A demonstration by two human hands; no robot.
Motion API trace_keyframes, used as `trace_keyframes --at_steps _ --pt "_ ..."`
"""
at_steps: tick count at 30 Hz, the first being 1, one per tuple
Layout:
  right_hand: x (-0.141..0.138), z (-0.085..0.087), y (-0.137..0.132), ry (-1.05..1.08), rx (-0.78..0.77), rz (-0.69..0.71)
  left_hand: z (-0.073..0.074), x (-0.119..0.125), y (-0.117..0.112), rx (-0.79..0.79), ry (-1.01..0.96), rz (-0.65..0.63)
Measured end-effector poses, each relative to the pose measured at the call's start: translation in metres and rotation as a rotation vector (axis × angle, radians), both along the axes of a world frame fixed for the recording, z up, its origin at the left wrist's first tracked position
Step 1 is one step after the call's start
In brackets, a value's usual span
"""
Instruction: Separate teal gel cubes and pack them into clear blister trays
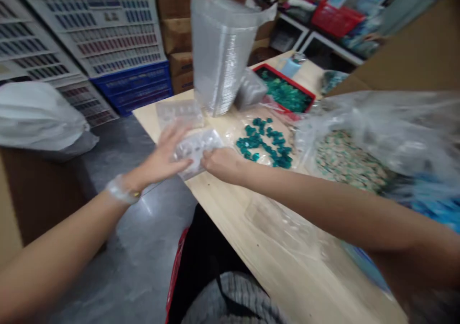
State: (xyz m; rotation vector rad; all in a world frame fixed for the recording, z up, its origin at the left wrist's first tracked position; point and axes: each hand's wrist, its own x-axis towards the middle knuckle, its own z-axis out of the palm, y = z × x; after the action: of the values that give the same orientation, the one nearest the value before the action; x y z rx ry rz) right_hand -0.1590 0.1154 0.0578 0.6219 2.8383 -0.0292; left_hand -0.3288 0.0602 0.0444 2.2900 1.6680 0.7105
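My left hand (166,154) lies with fingers stretched out on the left end of a small clear plastic tray (197,147) at the near corner of the wooden table (280,261). My right hand (223,163) is closed on the tray's right edge, fingers curled under. Just right of the tray lies a loose heap of teal pieces (268,139) on clear film. Another clear tray (178,113) lies flat behind the hands. The picture is blurred by motion.
A tall stack of clear plastic trays (220,51) stands behind. A red bin of teal pieces (285,91) is at the back. A big clear bag of pale pieces (345,158) fills the right. Colour-sample racks (104,27) and a white bag (36,118) are left.
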Motion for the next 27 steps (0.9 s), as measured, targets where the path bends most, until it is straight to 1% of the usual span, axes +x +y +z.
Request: trace_keyframes --at_steps 1,2,3,4,5,6,7,8,9,10,11,12,13,14,15,16,19,21,22,24,27 --pt "0.015 0.018 0.003 0.037 0.057 -0.051 0.011 0.006 -0.009 0.093 -0.073 0.110" --pt "0.035 0.039 0.001 0.089 0.106 -0.121 0.020 0.016 -0.019 0.181 -0.129 0.190" --pt "0.060 0.059 -0.006 0.156 0.131 -0.220 0.025 0.029 -0.030 0.232 -0.170 0.196" --pt "0.087 0.078 -0.019 0.211 0.132 -0.328 0.026 0.047 -0.041 0.244 -0.194 0.110" --pt "0.116 0.092 -0.040 0.253 0.098 -0.419 0.021 0.068 -0.051 0.234 -0.206 -0.047" --pt "0.144 0.099 -0.067 0.270 0.024 -0.499 0.013 0.093 -0.059 0.172 -0.204 -0.262" --pt "0.171 0.099 -0.099 0.258 -0.091 -0.559 0.000 0.119 -0.066 0.078 -0.157 -0.463" --pt "0.196 0.091 -0.134 0.218 -0.207 -0.615 -0.013 0.144 -0.070 0.011 -0.065 -0.623" --pt "0.217 0.076 -0.169 0.136 -0.289 -0.684 -0.028 0.168 -0.072 -0.007 0.026 -0.676" --pt "0.234 0.056 -0.202 0.045 -0.326 -0.734 -0.040 0.188 -0.072 -0.012 0.117 -0.711" --pt "0.246 0.033 -0.230 -0.052 -0.327 -0.749 -0.050 0.204 -0.071 -0.009 0.192 -0.728" --pt "0.255 0.010 -0.252 -0.156 -0.339 -0.745 -0.056 0.213 -0.069 0.003 0.248 -0.733" --pt "0.260 -0.009 -0.268 -0.232 -0.341 -0.745 -0.057 0.216 -0.066 0.013 0.283 -0.744" --pt "0.263 -0.025 -0.276 -0.257 -0.321 -0.751 -0.055 0.214 -0.064 0.024 0.294 -0.752" --pt "0.264 -0.035 -0.278 -0.261 -0.296 -0.751 -0.049 0.207 -0.063 0.034 0.290 -0.753" --pt "0.264 -0.040 -0.275 -0.238 -0.253 -0.760 -0.040 0.196 -0.063 0.044 0.276 -0.735" --pt "0.265 -0.042 -0.248 -0.090 -0.038 -0.785 -0.014 0.156 -0.069 0.052 0.263 -0.599" --pt "0.268 -0.046 -0.226 -0.009 0.107 -0.791 -0.005 0.136 -0.079 0.021 0.291 -0.520" --pt "0.270 -0.051 -0.215 0.013 0.155 -0.796 -0.005 0.130 -0.085 -0.005 0.300 -0.496" --pt "0.273 -0.065 -0.193 0.023 0.203 -0.835 -0.011 0.129 -0.096 -0.073 0.286 -0.460" --pt "0.278 -0.084 -0.160 -0.004 0.232 -0.977 -0.029 0.151 -0.104 -0.212 0.197 -0.413"
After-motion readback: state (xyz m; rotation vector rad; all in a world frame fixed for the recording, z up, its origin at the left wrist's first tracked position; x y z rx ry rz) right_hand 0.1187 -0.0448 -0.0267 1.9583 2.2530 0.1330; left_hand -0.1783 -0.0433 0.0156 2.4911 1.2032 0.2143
